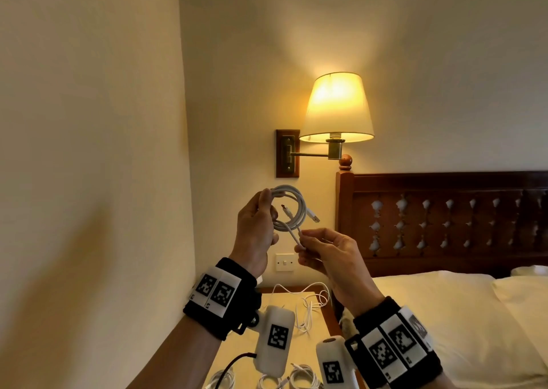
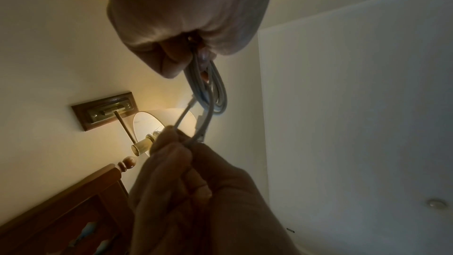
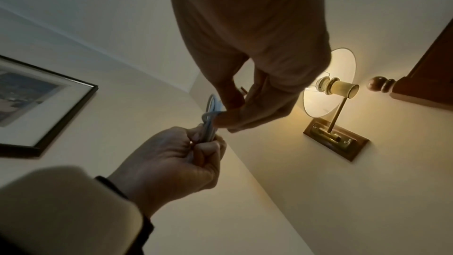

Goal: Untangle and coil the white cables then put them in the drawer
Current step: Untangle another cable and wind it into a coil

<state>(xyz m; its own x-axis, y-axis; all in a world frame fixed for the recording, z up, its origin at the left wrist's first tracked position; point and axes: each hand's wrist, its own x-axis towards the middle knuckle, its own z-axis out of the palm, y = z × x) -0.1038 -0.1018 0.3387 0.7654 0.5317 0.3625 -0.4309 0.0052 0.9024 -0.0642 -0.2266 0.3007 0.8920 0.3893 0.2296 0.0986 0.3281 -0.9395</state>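
White, coiled cable (image 1: pixel 289 208) hangs below the wall lamp (image 1: pixel 336 108), held up in the air; the left hand (image 1: pixel 255 228) closes its grip round the loops, the right hand (image 1: pixel 326 252) pinches the loose tail under them; if the left grip slackens while the tail is wrapped, the loops may spring apart, and the free plug could snag; counted: one coil in hand, one loose tangled cable (image 1: pixel 311 299) on the bench (image 1: pixel 237 356) lower down, about three coiled ones (image 1: pixel 302 376) at its near edge, partly hidden; no drawer in view.
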